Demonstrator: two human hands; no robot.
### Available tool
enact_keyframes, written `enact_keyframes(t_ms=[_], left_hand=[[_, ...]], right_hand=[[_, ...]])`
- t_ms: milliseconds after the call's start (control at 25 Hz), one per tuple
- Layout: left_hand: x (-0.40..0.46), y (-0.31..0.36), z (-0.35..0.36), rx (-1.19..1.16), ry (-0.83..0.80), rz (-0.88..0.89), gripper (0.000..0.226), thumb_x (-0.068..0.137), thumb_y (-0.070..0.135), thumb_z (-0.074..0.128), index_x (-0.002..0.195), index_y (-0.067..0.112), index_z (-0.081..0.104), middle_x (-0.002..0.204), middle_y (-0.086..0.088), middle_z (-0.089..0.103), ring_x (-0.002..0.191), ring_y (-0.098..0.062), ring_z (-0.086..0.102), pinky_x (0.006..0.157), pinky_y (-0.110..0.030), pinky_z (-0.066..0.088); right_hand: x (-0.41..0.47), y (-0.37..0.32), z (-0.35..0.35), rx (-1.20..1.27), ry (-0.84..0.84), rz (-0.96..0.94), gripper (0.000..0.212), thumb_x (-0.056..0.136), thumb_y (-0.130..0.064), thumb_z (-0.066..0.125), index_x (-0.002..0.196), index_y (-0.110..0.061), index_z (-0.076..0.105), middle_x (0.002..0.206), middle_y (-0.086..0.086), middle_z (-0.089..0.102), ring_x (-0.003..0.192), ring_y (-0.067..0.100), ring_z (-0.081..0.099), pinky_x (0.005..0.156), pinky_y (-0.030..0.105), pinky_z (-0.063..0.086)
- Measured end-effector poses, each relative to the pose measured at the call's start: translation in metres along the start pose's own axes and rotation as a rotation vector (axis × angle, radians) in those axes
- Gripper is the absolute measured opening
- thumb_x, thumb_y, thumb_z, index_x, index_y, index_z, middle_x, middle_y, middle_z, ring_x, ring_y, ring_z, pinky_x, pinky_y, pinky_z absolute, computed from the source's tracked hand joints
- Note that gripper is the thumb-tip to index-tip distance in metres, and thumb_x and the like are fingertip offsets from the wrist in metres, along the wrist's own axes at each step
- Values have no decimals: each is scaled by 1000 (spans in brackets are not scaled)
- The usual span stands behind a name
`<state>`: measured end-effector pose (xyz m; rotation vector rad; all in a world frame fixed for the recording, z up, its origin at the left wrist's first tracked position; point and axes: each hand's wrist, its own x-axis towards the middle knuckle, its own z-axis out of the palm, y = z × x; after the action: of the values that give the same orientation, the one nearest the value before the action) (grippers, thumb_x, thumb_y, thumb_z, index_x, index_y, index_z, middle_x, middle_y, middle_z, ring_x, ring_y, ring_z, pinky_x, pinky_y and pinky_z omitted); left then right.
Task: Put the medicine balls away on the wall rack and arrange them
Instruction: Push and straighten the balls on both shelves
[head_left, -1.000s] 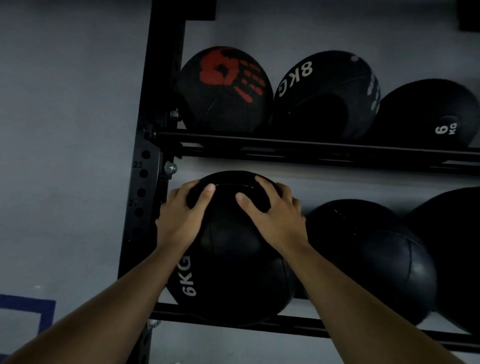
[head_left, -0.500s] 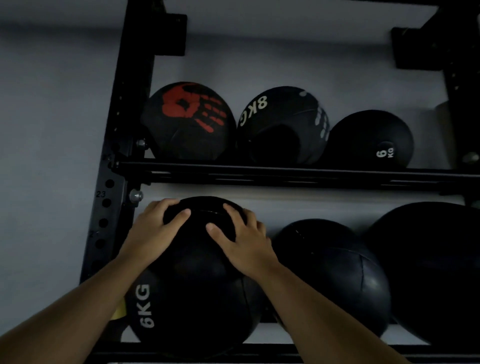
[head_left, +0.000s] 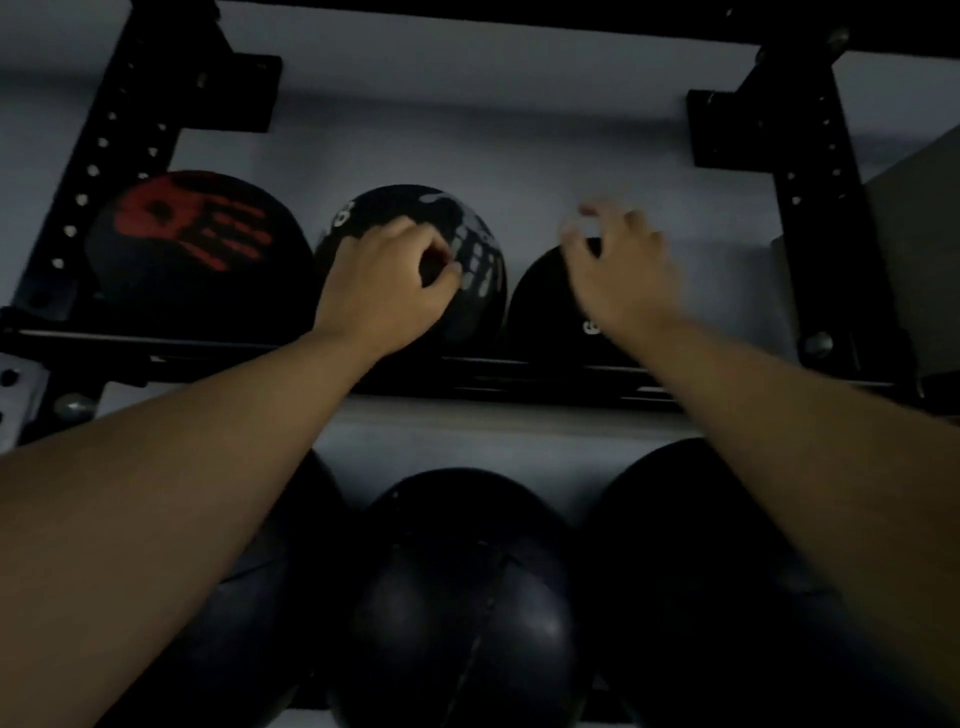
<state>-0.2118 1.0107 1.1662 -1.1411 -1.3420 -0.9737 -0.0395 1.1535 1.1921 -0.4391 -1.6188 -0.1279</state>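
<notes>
The black wall rack has an upper rail carrying three black medicine balls. A ball with a red handprint sits at the left. An 8 kg ball with a grey handprint is in the middle, and a smaller 6 kg ball is at the right. My left hand lies against the front of the 8 kg ball, fingers loosely curled and holding nothing. My right hand, blurred with fingers spread, hovers over the top of the small ball. My forearms partly hide three large black balls on the lower shelf.
Black perforated uprights stand at the left and right, bolted to the pale wall. A grey box-like object sits just beyond the right upright. A dark beam runs along the top of the view.
Both hands have let go of the 6 kg ball on the lower shelf and risen to the upper shelf. The view has tilted up and shifted right.
</notes>
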Motion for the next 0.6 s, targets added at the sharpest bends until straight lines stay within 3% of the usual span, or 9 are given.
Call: enact_keyframes(t_ms=[160, 280, 480, 600], left_hand=[[49, 65, 51, -30, -15, -19, 40, 106, 42, 57, 135, 16, 67, 143, -9, 65, 133, -33, 60, 112, -46, 41], [69, 92, 86, -88, -132, -48, 52, 109, 50, 51, 150, 18, 57, 158, -8, 54, 144, -32, 54, 120, -45, 42], [82, 109, 132, -205, -281, -138, 64, 113, 59, 35, 167, 26, 37, 176, -5, 34, 164, -31, 28, 132, -50, 28], [83, 105, 149, -270, -290, -149, 63, 113, 57, 34, 170, 29, 30, 178, -5, 26, 166, -32, 21, 132, -49, 23]], right_hand=[[50, 103, -50, 46, -8, 212, 57, 107, -54, 38, 156, -24, 45, 160, 20, 40, 144, 45, 42, 117, 49, 35], [65, 150, -43, 195, -95, 346, 69, 103, -65, 35, 155, -21, 47, 161, 21, 42, 143, 43, 46, 119, 46, 35], [64, 148, 12, 369, -251, 397, 76, 103, -71, 27, 165, -28, 29, 168, 16, 35, 149, 42, 42, 122, 55, 35], [66, 136, 37, 430, -194, 441, 75, 103, -71, 22, 167, -33, 21, 167, 21, 32, 149, 46, 40, 122, 55, 33]])
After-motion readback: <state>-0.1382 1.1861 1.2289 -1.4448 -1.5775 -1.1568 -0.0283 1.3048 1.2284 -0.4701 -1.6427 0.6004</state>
